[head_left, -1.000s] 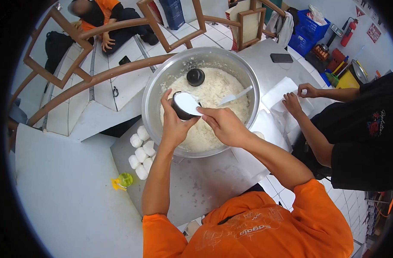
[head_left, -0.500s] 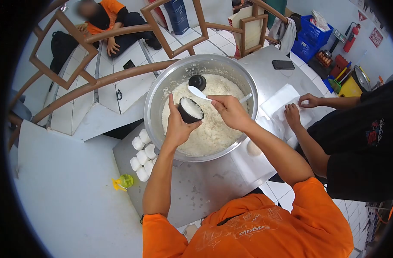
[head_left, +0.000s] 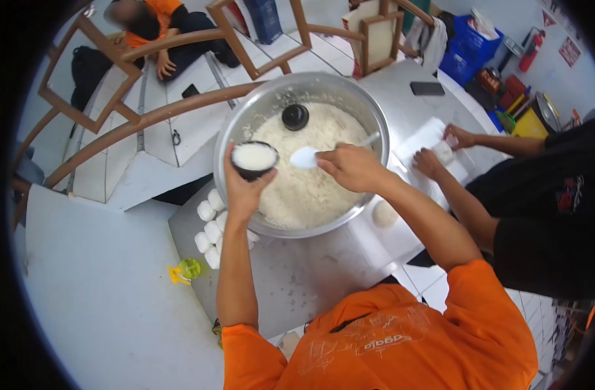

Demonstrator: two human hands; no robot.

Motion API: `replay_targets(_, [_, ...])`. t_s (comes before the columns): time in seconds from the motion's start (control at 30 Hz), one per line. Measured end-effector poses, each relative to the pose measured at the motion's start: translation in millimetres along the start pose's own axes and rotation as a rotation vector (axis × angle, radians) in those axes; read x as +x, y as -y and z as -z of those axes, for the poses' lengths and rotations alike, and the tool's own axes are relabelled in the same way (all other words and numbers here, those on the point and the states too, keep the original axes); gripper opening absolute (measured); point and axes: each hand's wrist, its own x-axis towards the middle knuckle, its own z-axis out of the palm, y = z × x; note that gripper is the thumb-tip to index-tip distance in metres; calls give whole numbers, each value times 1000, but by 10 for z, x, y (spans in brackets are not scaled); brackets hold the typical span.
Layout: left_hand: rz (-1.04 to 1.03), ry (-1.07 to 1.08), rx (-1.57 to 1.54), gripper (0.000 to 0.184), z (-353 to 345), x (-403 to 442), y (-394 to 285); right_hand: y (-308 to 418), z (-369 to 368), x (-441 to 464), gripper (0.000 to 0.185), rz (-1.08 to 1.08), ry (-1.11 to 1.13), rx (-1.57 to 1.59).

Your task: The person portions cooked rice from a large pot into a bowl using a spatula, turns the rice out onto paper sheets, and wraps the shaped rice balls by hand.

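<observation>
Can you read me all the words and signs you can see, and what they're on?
"aggaja", probably: nearest orange shirt; any letter before it is unclear.
Black shirt: lettering too blurred.
Red-and-white wall sign: too small to read.
Blue crates: marks too blurred.

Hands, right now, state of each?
Left hand: closed around the dark cup, which holds rice.
Right hand: closed on the white spatula.
</observation>
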Motion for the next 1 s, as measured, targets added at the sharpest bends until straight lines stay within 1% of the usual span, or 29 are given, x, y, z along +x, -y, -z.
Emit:
replay_targets(0.07, [4, -40, -276, 110, -64, -84, -231, 70, -29, 42, 32, 130, -181, -160])
replay_targets(0.1, [-38, 9, -314, 111, -119, -169, -394, 122, 28, 96, 41, -5, -76, 110])
replay_targets(0.17, [-131, 93, -402, 111, -354, -346, -740, 217, -53, -27, 54, -138, 237, 1284])
replay_targets(0.2, [-126, 163, -427, 116, -508, -466, -843, 295, -85, -166, 61, -199, 383, 1877])
replay_targets(0.23, [-107, 226, -364, 122, -624, -592, -916, 679, 135, -430, 75, -275, 149, 1899])
replay_targets(0.27, [-91, 291, -298, 128, -738, -721, -989, 702, 147, -651, 72, -343, 65, 1983])
replay_targets(0.3, [-80, 356, -230, 135, -852, -851, -1064, 655, 178, -859, 72, -389, 20, 1998])
replay_targets(0.33, [-268, 332, 162, 134, -872, -991, -1119, 447, 101, -1129, 73, -318, 72, 2052])
replay_targets(0.37, [-323, 333, 272, 126, -888, -1146, -1146, 243, 60, -1397, 73, -343, 47, 2063])
replay_targets(0.43, [-154, 372, 90, 108, -948, -1713, -778, -153, -50, -2006, 73, -576, -136, 2003])
replay_targets(0.5, [128, 613, 34, 59, -1050, -2079, -402, -459, -192, -2514, 74, -789, -301, 1921])
replay_targets(0.57, [80, 672, 163, 36, -1368, -2335, 359, -705, -408, -2873, 75, -919, -386, 1865])
replay_targets(0.63, [-1, 500, 231, 31, -1744, -2343, 957, -955, -623, -3076, 69, -981, -393, 1843])
replay_targets(0.7, [-33, 428, 377, 41, -1986, -2171, 1216, -1240, -815, -3209, 64, -877, -320, 1910])
replay_targets(0.77, [-166, 362, 644, 51, -2166, -2072, 1397, -1507, -945, -3256, 61, -714, -247, 1978])
replay_targets(0.8, [-234, 325, 775, 56, -2229, -2069, 1481, -1576, -957, -3248, 59, -739, -276, 1959])
replay_targets(0.9, [-268, 448, 947, 66, -2229, -2155, 1713, -1792, -1001, -3216, 56, -825, -367, 1919])
replay_targets(1.0, [-259, 472, 885, 61, -2216, -2199, 1821, -1981, -1036, -3248, 53, -757, -362, 1947])
